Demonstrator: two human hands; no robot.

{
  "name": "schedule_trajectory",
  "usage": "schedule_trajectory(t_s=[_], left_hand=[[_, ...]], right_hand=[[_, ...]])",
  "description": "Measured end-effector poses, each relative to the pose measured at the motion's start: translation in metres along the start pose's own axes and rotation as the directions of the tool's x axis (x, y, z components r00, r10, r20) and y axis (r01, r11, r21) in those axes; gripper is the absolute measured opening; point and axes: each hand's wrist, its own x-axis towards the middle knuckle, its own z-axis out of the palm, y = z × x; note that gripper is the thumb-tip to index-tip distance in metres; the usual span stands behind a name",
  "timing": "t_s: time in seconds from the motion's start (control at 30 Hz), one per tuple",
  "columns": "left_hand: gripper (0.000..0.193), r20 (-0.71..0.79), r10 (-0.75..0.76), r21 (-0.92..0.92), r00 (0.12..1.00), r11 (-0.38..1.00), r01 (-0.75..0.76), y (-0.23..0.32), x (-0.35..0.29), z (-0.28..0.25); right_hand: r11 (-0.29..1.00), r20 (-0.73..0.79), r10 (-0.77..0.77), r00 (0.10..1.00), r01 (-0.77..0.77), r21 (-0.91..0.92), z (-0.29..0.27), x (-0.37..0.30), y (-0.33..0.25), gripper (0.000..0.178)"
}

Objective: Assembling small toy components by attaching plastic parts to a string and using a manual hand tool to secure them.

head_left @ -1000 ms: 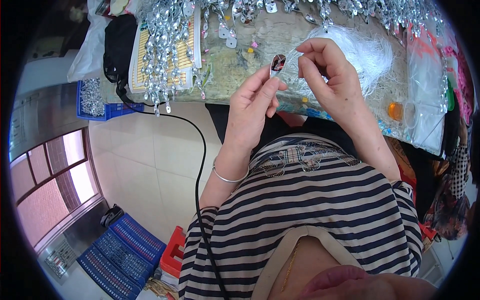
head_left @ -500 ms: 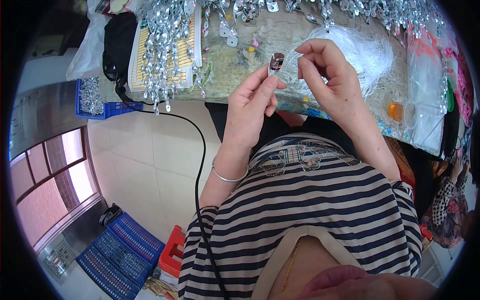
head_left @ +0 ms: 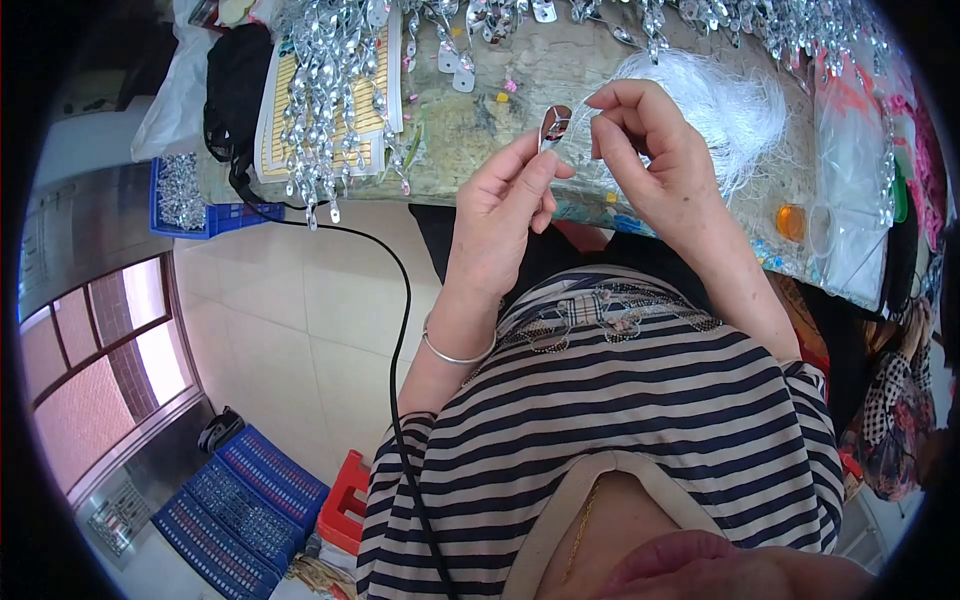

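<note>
Between the thumb and fingers of my left hand [head_left: 508, 190] a shiny, mirror-like flat piece [head_left: 556, 122] with a rounded top is pinched upright. Its lower end is hidden by the fingers. A fine white thread [head_left: 580, 107] shows beside the piece and runs to the fingertips of my right hand [head_left: 662, 165]. That hand is curled, thumb and forefinger bent toward each other, just right of the piece. Behind it, a loose heap of white threads [head_left: 735, 125] spreads over the worn table [head_left: 455, 125].
Strands of twisted silver beads [head_left: 345, 110] hang over a yellow-striped sheet at left. More silver strands [head_left: 740, 25] line the far edge. A clear plastic bag [head_left: 850, 150] and an amber round item [head_left: 790, 222] lie at right. A black cable [head_left: 405, 300] crosses near my left arm.
My right hand has shifted slightly left, toward the shiny piece. The piece has turned a little in my left hand, which otherwise stays in place.
</note>
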Motion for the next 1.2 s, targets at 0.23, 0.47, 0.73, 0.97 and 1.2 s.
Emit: schedule_trajectory(t_s=[0.23, 0.47, 0.73, 0.97, 1.2], left_hand=[[0.036, 0.070, -0.006, 0.084, 0.998, 0.996, 0.000, 0.001, -0.003, 0.001], [0.038, 0.148, 0.109, 0.302, 0.983, 0.941, -0.150, -0.003, -0.002, -0.001], [0.035, 0.253, 0.357, 0.629, 0.899, 0.646, -0.433, -0.004, 0.001, -0.003], [0.031, 0.254, 0.357, 0.662, 0.899, 0.613, -0.431, 0.001, -0.002, -0.001], [0.030, 0.325, 0.264, 0.536, 0.908, 0.740, -0.407, -0.004, 0.000, -0.015]], right_hand=[[1.000, 0.033, 0.014, 0.999, -0.014, 0.010, 0.002, 0.000, -0.004, 0.020], [1.000, 0.045, -0.013, 0.999, 0.013, -0.009, -0.001, -0.002, 0.000, 0.021], [0.930, -0.015, -0.317, 0.948, 0.308, -0.201, -0.005, 0.001, -0.001, 0.021], [0.972, -0.012, -0.227, 0.974, 0.225, -0.070, -0.007, 0.004, 0.003, 0.006], [0.947, 0.179, 0.155, 0.972, -0.198, 0.254, -0.011, 0.006, -0.006, 0.011]])
